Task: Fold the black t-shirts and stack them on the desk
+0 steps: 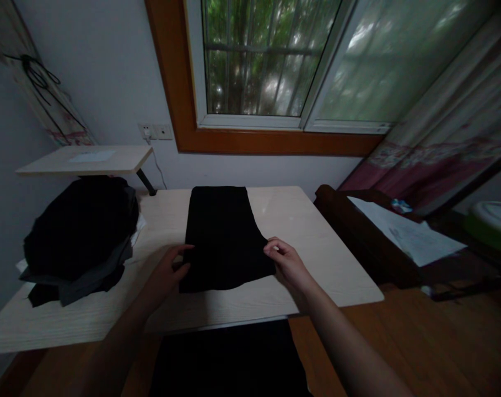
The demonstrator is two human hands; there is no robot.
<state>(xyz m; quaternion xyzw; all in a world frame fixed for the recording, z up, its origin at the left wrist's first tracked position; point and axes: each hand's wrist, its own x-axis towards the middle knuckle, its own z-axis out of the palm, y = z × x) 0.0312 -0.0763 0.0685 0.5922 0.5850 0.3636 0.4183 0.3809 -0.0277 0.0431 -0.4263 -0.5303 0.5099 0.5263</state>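
Observation:
A black piece of fabric (223, 237) lies flat on the pale wooden table (324, 259), its long sides running away from me. My right hand (285, 259) pinches the fabric's right edge near the front corner between thumb and fingers. At the left edge, my left hand (171, 270) has its thumb and fingers apart, with the fingertips touching the cloth. More black cloth (229, 364) shows below the table's front edge, close to my body.
A tall pile of dark fabric pieces (85, 226) stands on the table's left side, partly under a small raised shelf (85, 160). Right of the table is a dark brown piece of furniture (357, 237) with a white sheet (407, 237) on it. A window (267, 60) is ahead.

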